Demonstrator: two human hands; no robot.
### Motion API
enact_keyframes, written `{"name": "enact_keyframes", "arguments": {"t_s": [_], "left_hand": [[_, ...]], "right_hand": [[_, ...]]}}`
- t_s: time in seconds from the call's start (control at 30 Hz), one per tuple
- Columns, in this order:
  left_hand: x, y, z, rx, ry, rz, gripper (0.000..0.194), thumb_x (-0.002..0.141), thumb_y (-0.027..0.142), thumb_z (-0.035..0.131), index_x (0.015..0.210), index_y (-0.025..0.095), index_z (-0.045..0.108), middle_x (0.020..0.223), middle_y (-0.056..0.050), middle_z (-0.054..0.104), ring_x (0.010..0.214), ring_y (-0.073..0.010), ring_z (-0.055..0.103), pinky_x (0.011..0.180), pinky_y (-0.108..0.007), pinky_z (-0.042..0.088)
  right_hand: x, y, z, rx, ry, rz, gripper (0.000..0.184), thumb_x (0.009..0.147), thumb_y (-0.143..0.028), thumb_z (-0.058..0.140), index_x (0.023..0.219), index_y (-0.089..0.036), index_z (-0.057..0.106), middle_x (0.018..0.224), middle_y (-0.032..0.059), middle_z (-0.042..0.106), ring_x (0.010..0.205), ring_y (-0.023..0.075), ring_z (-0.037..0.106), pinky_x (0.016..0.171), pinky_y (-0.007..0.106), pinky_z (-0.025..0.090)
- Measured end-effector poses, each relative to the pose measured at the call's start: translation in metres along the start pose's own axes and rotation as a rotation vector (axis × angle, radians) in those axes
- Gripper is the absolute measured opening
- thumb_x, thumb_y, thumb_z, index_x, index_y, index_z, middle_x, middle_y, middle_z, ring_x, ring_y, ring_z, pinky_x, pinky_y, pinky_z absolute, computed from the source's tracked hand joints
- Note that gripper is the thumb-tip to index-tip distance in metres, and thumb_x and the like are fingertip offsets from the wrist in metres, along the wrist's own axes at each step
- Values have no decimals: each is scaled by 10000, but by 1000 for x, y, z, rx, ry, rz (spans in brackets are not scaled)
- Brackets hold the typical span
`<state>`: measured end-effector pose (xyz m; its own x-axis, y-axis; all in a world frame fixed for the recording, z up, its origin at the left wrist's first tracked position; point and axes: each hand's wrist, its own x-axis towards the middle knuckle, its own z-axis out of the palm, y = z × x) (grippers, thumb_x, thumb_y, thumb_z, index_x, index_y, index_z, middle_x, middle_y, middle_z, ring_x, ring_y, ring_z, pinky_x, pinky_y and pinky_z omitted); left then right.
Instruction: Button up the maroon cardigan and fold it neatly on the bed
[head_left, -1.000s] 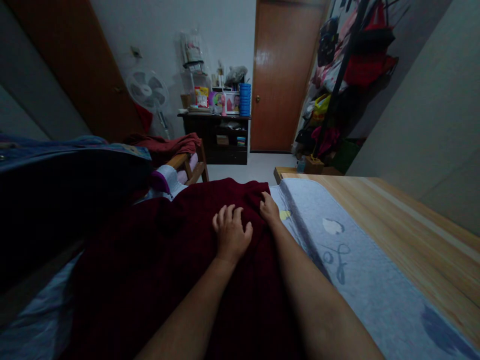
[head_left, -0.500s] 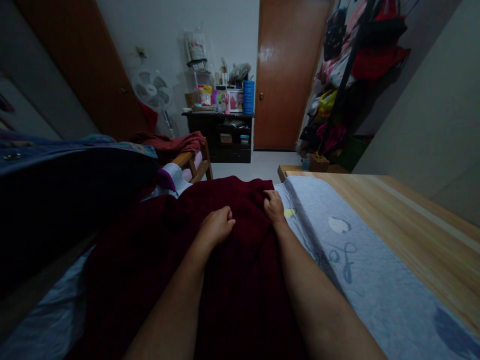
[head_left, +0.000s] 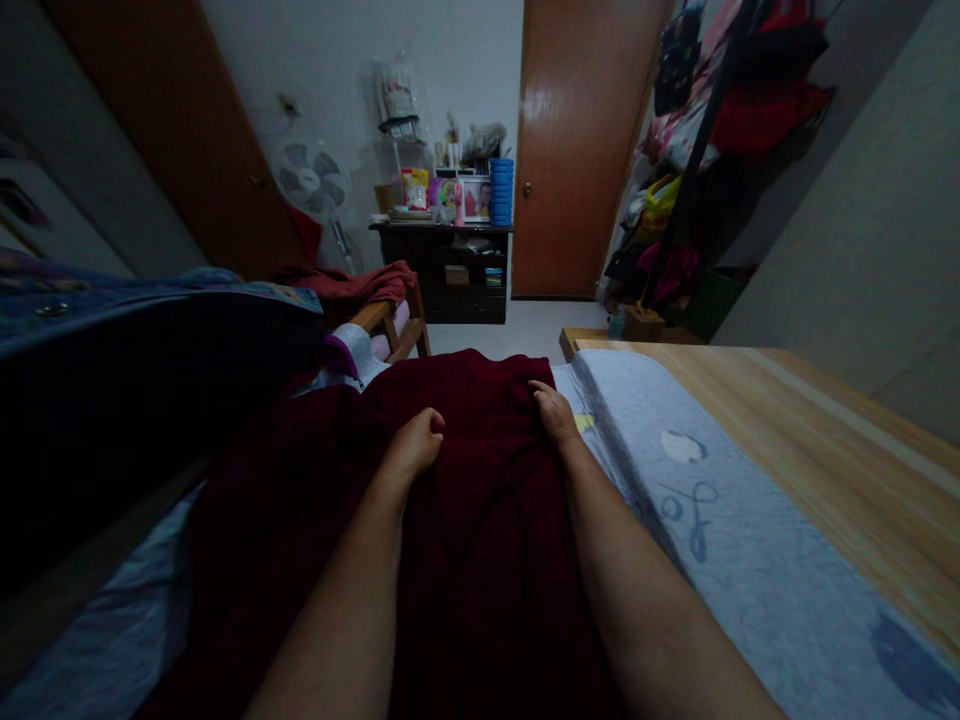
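A large dark red cloth (head_left: 480, 560) is spread in front of me, with soft creases across its middle. My left hand (head_left: 416, 445) is over its centre, fingers curled in and thumb side up; no cloth shows between them. Near the cloth's far right corner rests my right hand (head_left: 553, 410), its index finger stretched out towards the left and the other fingers partly hidden. Beneath the cloth, on the right, lies a pale blue-grey sheet (head_left: 712, 500) with printed lettering.
A wooden board (head_left: 847, 440) runs along the right. At left a dark, blue-edged bag or garment (head_left: 150, 400) bulges close to the cloth. Beyond stand a wooden frame (head_left: 409, 325) with a reddish cloth (head_left: 375, 283), a fan (head_left: 313, 180), a black cabinet (head_left: 442, 275) and a door (head_left: 585, 150).
My left hand has slid left across the dark red cloth, widening the gap between my hands. My right hand stays by the corner, its index finger straighter. The view has shifted slightly.
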<state>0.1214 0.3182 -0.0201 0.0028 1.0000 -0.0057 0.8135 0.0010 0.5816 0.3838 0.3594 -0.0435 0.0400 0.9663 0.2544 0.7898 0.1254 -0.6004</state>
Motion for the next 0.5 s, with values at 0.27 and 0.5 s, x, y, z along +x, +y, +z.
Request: {"name": "enact_keyframes", "arguments": {"t_s": [0.27, 0.5], "left_hand": [[-9, 17, 6, 249, -62, -73, 194, 834, 297, 471, 956, 237, 609, 1022, -87, 701, 961, -238, 650, 803, -312, 451], [-38, 22, -26, 179, -207, -21, 624, 810, 590, 479, 1263, 162, 497, 1276, -184, 596, 1137, -320, 593, 915, -371, 447]], "right_hand": [[-6, -14, 14, -317, -98, -41, 510, 940, -412, 398, 1406, -206, 418, 1514, 60, 351, 1412, 225, 248, 1130, 428, 205], [-9, -17, 13, -333, -104, -31, 535, 933, -430, 389, 1423, -217, 395, 1532, 46, 317, 1419, 226, 219, 1134, 445, 178]]}}
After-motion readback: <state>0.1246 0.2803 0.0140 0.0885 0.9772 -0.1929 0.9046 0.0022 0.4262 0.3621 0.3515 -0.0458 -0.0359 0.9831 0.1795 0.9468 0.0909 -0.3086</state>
